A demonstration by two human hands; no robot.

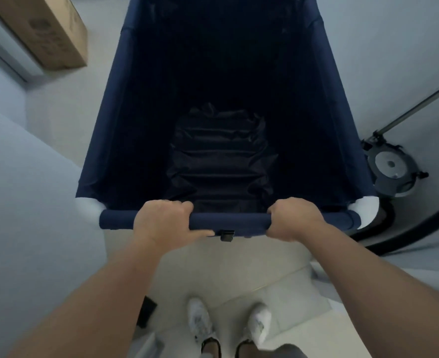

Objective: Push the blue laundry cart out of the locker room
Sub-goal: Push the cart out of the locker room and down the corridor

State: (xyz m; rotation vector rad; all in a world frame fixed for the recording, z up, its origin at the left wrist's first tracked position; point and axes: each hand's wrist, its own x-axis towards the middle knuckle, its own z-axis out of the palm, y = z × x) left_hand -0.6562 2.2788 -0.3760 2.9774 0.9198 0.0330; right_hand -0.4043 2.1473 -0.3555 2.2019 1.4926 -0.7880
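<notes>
Navy fabric forms the deep blue laundry cart, directly ahead of us at 12 o'clock. Our left hand and right hand are both closed around its padded near rim bar, thumbs underneath, well apart.

Bare forearms, white sneakers (scuffed), grey shorts.
</notes>
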